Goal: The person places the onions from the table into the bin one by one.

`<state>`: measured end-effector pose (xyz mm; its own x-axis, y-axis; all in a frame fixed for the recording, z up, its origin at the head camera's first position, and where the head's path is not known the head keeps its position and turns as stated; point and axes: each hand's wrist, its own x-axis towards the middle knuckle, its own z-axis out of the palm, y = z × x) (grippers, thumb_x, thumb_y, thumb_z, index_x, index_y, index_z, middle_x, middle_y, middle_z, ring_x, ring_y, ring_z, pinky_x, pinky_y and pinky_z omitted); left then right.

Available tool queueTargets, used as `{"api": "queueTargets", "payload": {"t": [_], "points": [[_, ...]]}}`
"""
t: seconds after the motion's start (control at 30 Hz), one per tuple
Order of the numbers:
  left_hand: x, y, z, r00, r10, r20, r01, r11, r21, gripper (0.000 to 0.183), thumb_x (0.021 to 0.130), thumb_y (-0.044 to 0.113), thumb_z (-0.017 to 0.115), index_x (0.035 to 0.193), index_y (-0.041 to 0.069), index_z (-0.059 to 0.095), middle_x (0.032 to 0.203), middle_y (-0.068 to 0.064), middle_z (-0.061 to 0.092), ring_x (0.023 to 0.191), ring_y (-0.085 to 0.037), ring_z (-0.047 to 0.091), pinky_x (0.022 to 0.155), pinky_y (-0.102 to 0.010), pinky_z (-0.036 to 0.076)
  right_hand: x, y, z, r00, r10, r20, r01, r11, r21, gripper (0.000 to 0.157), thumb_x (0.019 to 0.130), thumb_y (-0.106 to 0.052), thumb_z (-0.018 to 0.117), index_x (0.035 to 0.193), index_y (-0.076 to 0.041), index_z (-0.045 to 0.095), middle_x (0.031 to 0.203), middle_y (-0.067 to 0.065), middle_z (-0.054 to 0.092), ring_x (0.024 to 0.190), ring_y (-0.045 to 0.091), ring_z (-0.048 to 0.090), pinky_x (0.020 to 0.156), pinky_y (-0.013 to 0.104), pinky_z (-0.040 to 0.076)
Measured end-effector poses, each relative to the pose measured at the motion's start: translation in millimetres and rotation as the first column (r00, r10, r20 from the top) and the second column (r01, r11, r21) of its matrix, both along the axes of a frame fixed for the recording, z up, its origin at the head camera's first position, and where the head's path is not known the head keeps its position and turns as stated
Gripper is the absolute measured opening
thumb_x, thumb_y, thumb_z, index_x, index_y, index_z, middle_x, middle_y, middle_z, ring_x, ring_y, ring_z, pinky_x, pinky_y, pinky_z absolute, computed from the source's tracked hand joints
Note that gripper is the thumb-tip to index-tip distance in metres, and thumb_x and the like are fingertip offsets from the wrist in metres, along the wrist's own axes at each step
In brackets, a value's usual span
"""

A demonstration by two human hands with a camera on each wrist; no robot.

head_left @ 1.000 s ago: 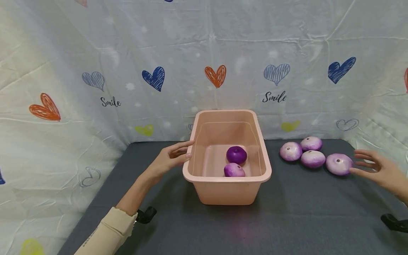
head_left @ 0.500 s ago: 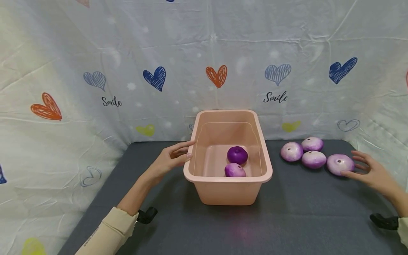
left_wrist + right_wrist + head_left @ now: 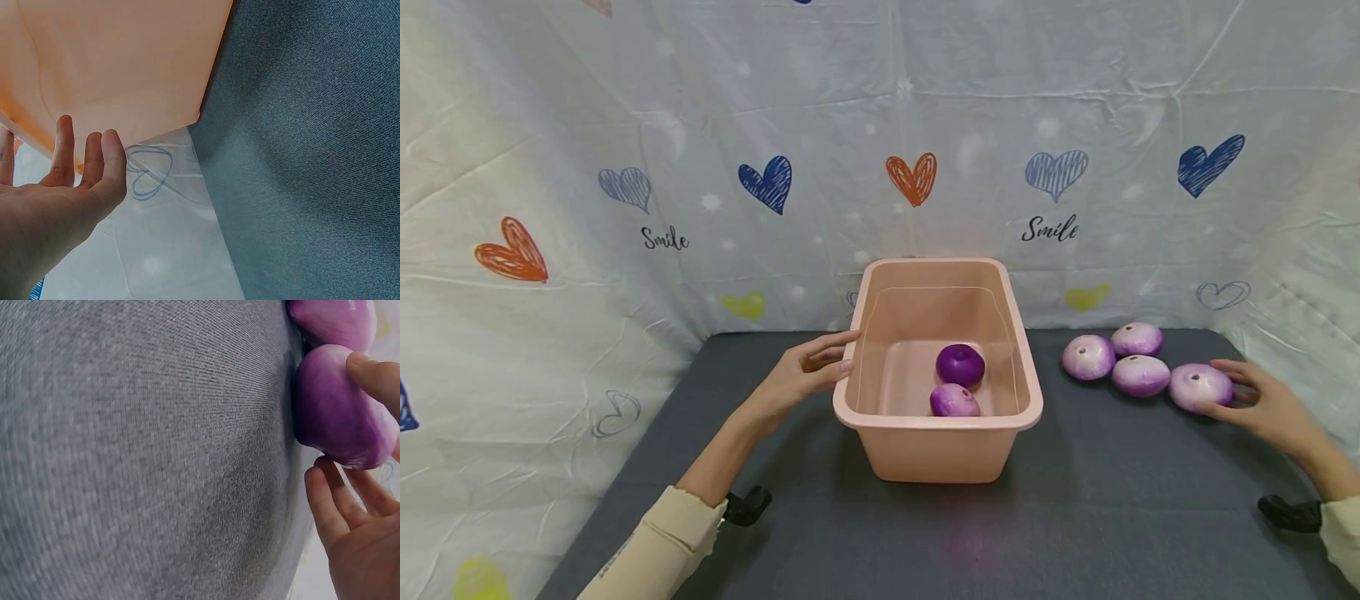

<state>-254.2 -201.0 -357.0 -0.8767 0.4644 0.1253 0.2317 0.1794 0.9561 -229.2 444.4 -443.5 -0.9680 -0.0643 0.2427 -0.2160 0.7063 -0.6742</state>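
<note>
Currently, the right hand point(image 3: 1273, 408) grasps the rightmost purple onion point(image 3: 1199, 387) between thumb and fingers, on the dark gray cloth point(image 3: 1097, 533) beside three other purple onions point(image 3: 1141, 377). The left hand point(image 3: 796, 373), fingers loosely extended, touches the left rim of a peach plastic bin point(image 3: 936, 455) containing two further onions point(image 3: 960, 365).

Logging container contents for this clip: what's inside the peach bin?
Visible in the peach bin: a dark purple onion and, nearer the camera, a paler onion. The near wall hides the paler onion's bottom and the front of the floor.
</note>
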Motion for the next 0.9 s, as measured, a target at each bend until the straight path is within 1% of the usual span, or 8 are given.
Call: {"api": "queueTargets", "payload": {"t": [0.17,0.27,0.4,0.53,0.63,0.73,0.8,0.9], "points": [[1.2,0,1.0,1.0,0.002,0.0,-0.002,1.0,0.004,0.054,0.102,0.021,0.066,0.154,0.019,0.049,0.144,-0.012,0.054,0.129,-0.028,0.054,0.105,-0.051,0.045,-3.4,-1,-0.1,1.0,-0.013,0.015,0.013,1.0,0.0,0.075,0.09,-0.015,0.081,0.143,0.016,0.038,0.136,0.042,0.041,0.109,0.056,0.056,0.064,0.01,0.045],[1.5,0,1.4,1.0,0.002,0.002,-0.002,1.0,0.006,0.054,0.102,0.021,0.065,0.154,0.019,0.049,0.144,-0.012,0.054,0.129,-0.028,0.054,0.105,-0.051,0.044,-4.7,-2,-0.2,1.0,-0.01,0.005,0.01,1.0,-0.009,0.074,0.089,-0.014,0.082,0.142,0.016,0.04,0.134,0.041,0.043,0.098,0.02,0.065,0.063,0.011,0.046],[1.2,0,0.6,1.0,0.003,0.005,-0.003,1.0,0.004,0.054,0.102,0.021,0.065,0.154,0.02,0.048,0.144,-0.012,0.054,0.129,-0.028,0.054,0.105,-0.05,0.044,-4.4,0,-1.7,1.0,-0.011,-0.009,0.01,0.999,-0.041,0.073,0.088,-0.011,0.083,0.14,0.017,0.041,0.132,0.041,0.044,0.089,-0.017,0.045,0.063,0.011,0.047],[0.4,0,-0.5,1.0,-0.003,0.0,0.003,1.0,0.003,0.054,0.103,0.02,0.065,0.154,0.018,0.048,0.144,-0.014,0.054,0.129,-0.029,0.054,0.105,-0.051,0.044,-2.8,2,-3.3,0.998,-0.041,-0.038,0.04,0.998,-0.046,0.072,0.087,-0.012,0.084,0.139,0.016,0.042,0.127,0.033,0.052,0.087,-0.02,0.043,0.062,0.01,0.046],[-0.3,0,-1.2,1.0,-0.002,0.001,0.002,1.0,0.005,0.054,0.102,0.019,0.065,0.154,0.017,0.048,0.144,-0.014,0.054,0.128,-0.029,0.054,0.105,-0.05,0.045,0.1,4,-3.2,0.996,-0.051,-0.074,0.044,0.995,-0.091,0.068,0.086,-0.009,0.084,0.137,0.012,0.045,0.119,-0.001,0.06,0.086,-0.019,0.048,0.063,0.01,0.046],[-0.5,0,-1.2,1.0,-0.001,-0.003,0.001,1.0,0.008,0.054,0.102,0.018,0.065,0.154,0.015,0.048,0.143,-0.015,0.054,0.128,-0.03,0.055,0.104,-0.051,0.045,3.8,7,-1.9,0.996,-0.039,-0.083,0.024,0.985,-0.172,0.058,0.086,-0.005,0.083,0.136,-0.002,0.053,0.111,-0.028,0.051,0.088,-0.017,0.054,0.065,0.01,0.048],[-0.3,0,-0.7,1.0,0.0,-0.003,0.0,1.0,0.01,0.054,0.102,0.018,0.065,0.154,0.015,0.048,0.144,-0.015,0.054,0.128,-0.03,0.055,0.104,-0.051,0.045,5.8,8,-0.5,0.997,-0.044,-0.069,0.028,0.977,-0.21,0.056,0.087,-0.004,0.082,0.135,-0.012,0.055,0.11,-0.029,0.051,0.088,-0.016,0.056,0.066,0.01,0.049],[0.3,0,0.0,1.0,-0.002,-0.004,0.002,1.0,0.009,0.055,0.102,0.018,0.065,0.154,0.015,0.048,0.144,-0.016,0.054,0.128,-0.03,0.055,0.104,-0.052,0.045,7.6,7,2.2,0.997,-0.076,-0.03,0.068,0.975,-0.21,0.059,0.09,-0.01,0.081,0.14,-0.021,0.053,0.118,-0.006,0.055,0.088,-0.017,0.053,0.066,0.01,0.049]]}}
